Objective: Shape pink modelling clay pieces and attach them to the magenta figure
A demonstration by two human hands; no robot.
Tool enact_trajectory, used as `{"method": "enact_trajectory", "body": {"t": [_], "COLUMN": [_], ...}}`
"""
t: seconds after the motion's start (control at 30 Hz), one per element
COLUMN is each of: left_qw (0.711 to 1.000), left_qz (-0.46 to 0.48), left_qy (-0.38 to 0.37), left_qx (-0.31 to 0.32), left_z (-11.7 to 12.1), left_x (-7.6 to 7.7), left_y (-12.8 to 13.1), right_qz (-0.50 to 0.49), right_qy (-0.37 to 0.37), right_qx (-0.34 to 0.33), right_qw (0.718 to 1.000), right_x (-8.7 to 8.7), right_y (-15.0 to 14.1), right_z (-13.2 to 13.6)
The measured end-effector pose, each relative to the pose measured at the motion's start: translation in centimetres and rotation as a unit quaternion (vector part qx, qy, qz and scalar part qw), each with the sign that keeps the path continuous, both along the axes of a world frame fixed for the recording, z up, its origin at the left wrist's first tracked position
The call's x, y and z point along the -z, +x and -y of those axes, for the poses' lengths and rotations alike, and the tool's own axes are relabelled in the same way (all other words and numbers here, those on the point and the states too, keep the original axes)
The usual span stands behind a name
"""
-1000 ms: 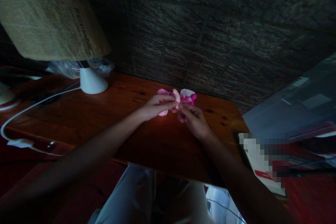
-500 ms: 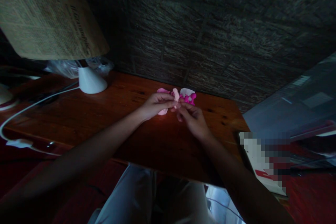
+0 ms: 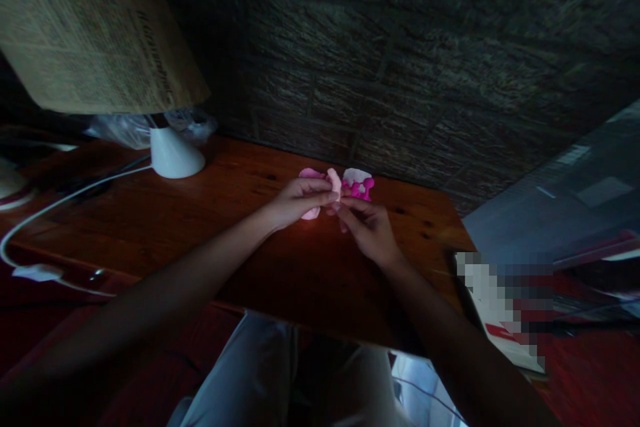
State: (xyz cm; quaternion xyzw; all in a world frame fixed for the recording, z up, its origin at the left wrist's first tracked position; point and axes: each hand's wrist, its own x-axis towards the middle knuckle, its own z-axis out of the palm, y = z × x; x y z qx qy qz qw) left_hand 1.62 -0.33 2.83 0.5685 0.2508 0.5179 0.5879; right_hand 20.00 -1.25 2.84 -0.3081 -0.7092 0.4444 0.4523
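Both my hands meet over the far middle of a wooden table (image 3: 210,227). My left hand (image 3: 295,203) and my right hand (image 3: 367,230) are closed in a pinch on a small light pink piece of soft material (image 3: 335,181), which sticks up between the fingertips. Just behind the fingers lie more pink pieces: a pale pink one (image 3: 311,174) at the left, a whitish one (image 3: 356,175) and a bright magenta lump (image 3: 361,188) at the right. Another pale pink bit (image 3: 311,214) shows under my left hand.
A white lamp base (image 3: 175,153) with a paper-covered shade (image 3: 95,33) stands at the table's back left, a white cable (image 3: 60,203) running off it. Crumpled clear plastic (image 3: 125,130) lies behind. A dark brick wall (image 3: 425,67) backs the table. Papers (image 3: 505,320) lie at the right.
The fingers shift slightly on the light pink piece; the hands stay in the same spot over the table.
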Motion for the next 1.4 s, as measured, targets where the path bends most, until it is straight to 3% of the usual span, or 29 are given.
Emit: {"method": "enact_trajectory", "body": {"t": [0.23, 0.53, 0.7, 0.93, 1.4], "left_qw": [0.999, 1.000, 1.000, 1.000, 1.000], "left_qz": [-0.022, -0.015, -0.004, -0.014, -0.003], "left_qy": [0.044, 0.023, 0.024, 0.020, 0.027], "left_qx": [0.006, -0.005, 0.011, 0.007, 0.009], "left_z": [-0.12, -0.06, -0.17, -0.38, -0.11], "left_x": [0.22, 0.15, 0.19, 0.68, 0.23], "left_y": [-0.07, -0.10, -0.11, -0.13, 0.14], "right_qz": [0.007, -0.003, -0.065, -0.119, -0.077], "right_qy": [-0.037, -0.033, -0.087, -0.189, -0.098], "right_qx": [-0.036, -0.022, -0.022, -0.087, -0.036], "right_qw": [0.999, 0.999, 0.994, 0.971, 0.992], "right_x": [-0.53, -0.69, -0.16, -0.13, 0.03], "right_y": [0.25, 0.13, -0.03, 0.05, -0.29], "right_z": [-0.27, -0.13, -0.64, -0.78, -0.57]}}
